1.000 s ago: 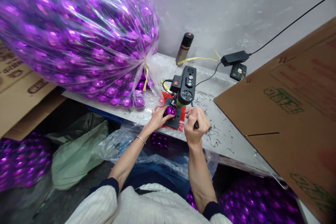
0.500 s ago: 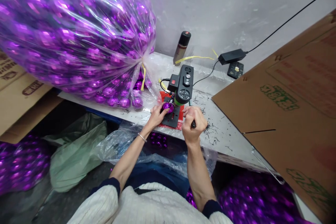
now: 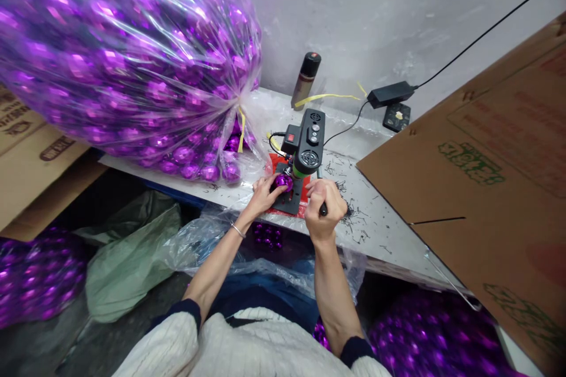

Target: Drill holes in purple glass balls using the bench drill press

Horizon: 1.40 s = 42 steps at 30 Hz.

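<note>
My left hand [image 3: 264,192] grips a shiny purple ball [image 3: 283,182] at the front of a small black machine [image 3: 311,140]. The ball is beneath the machine's head, above its dark base plate [image 3: 288,204], which rests on a red sheet [image 3: 305,189]. To the right of the plate, my right hand [image 3: 326,206] is closed around a black handle [image 3: 323,210], whose rounded end shows between the fingers.
A big clear bag of purple balls [image 3: 154,70] fills the left. Behind the machine stands a spray can [image 3: 306,80], with a black power adapter [image 3: 390,94] to its right. A cardboard box [image 3: 477,177] borders the right side. Small dark scraps litter the tabletop [image 3: 369,212].
The view has shifted very slightly. Both hands keep their places, with the left on the ball and the right on the handle.
</note>
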Motion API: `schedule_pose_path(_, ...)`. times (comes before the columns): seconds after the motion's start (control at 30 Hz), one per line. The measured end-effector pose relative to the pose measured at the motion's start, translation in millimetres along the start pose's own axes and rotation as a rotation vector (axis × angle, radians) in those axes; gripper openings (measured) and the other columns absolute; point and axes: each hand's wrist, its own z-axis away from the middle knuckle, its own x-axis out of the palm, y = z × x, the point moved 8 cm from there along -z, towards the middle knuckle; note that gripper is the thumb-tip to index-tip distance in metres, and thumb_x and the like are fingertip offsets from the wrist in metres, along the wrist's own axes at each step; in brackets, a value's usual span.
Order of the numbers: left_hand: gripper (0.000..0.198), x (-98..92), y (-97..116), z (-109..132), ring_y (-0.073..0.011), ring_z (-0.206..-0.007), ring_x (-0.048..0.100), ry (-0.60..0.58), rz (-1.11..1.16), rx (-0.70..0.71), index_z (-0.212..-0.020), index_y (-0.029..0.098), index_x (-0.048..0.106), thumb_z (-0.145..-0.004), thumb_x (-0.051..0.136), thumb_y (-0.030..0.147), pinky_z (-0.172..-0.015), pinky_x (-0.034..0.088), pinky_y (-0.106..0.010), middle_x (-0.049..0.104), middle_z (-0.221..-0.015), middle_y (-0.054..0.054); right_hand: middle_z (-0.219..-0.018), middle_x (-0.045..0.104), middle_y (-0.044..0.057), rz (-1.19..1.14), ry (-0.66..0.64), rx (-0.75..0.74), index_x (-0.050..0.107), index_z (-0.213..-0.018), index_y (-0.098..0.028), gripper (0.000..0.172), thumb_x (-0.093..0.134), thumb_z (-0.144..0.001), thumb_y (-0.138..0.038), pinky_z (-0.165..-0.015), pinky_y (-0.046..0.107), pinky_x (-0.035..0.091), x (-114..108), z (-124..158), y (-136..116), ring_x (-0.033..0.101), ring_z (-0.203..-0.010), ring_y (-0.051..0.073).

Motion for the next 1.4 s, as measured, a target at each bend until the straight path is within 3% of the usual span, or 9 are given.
schedule_pose_path(0.17, 0.052, 9.3, 13.2, 6.4, -0.0288, -0.121, 0.058, 0.050, -0.035, 0.194, -0.133, 0.020, 0.055, -0.088, 0.067, 0.044, -0.110, 0.037, -0.049, 0.066, -0.127, -0.012, -0.069, 0.059, 0.002, 0.008, -0.003, 0.015, 0.050, -0.073, -0.021, 0.024, 0.042, -0.093, -0.010, -0.064, 0.027, 0.045, 0.1, 0.4, 1.2, 0.059, -0.068, 0.014)
schedule_pose_path(0.27, 0.056, 17.5, 16.3, 7.6, -0.0289, -0.120, 0.060, 0.116, 0.006, 0.261, -0.133, 0.017, 0.053, -0.087, 0.067, 0.047, -0.104, 0.045, -0.046, 0.064, -0.128, -0.015, -0.069, 0.059, 0.002, 0.016, -0.008, 0.019, 0.051, -0.073, -0.021, 0.024, 0.042, -0.093, -0.010, -0.064, 0.027, 0.045, 0.0, 0.6, 1.1, 0.059, -0.068, 0.014)
schedule_pose_path(0.4, 0.060, 23.9, 13.8, 10.0, -0.0294, -0.122, 0.060, 0.169, 0.028, 0.287, -0.137, 0.017, 0.050, -0.088, 0.066, 0.048, -0.102, 0.049, -0.046, 0.063, -0.130, -0.016, -0.070, 0.060, 0.002, 0.032, -0.018, 0.011, 0.051, -0.074, -0.020, 0.024, 0.042, -0.094, -0.011, -0.064, 0.027, 0.045, -0.2, 1.1, -0.6, 0.059, -0.068, 0.014)
schedule_pose_path(0.7, 0.060, 20.1, 10.8, 16.4, -0.0275, -0.123, 0.061, 0.159, 0.063, 0.355, -0.139, 0.016, 0.047, -0.091, 0.062, 0.047, -0.103, 0.051, -0.045, 0.063, -0.131, -0.017, -0.072, 0.060, 0.002, 0.011, -0.005, -0.010, 0.053, -0.078, -0.020, 0.022, 0.043, -0.092, -0.006, -0.067, 0.028, 0.048, 2.0, 15.3, 1.3, 0.062, -0.074, 0.015)
schedule_pose_path(1.07, 0.058, 21.8, 9.9, 14.9, -0.0274, -0.122, 0.062, 0.169, 0.052, 0.369, -0.139, 0.017, 0.046, -0.092, 0.060, 0.048, -0.102, 0.052, -0.046, 0.063, -0.131, -0.017, -0.078, 0.062, 0.002, 0.014, 0.040, -0.056, 0.052, -0.080, -0.021, 0.021, 0.041, -0.091, -0.007, -0.065, 0.027, 0.050, 12.1, 49.0, 14.9, 0.062, -0.073, 0.013)
schedule_pose_path(1.4, 0.056, 22.2, 9.5, 15.3, -0.0272, -0.124, 0.061, 0.154, 0.069, 0.351, -0.138, 0.017, 0.047, -0.093, 0.060, 0.048, -0.104, 0.051, -0.046, 0.063, -0.132, -0.017, -0.078, 0.060, 0.002, -0.020, 0.062, -0.082, 0.049, -0.080, -0.021, 0.020, 0.038, -0.094, -0.012, -0.065, 0.030, 0.049, 15.1, 53.0, 18.9, 0.063, -0.074, 0.015)
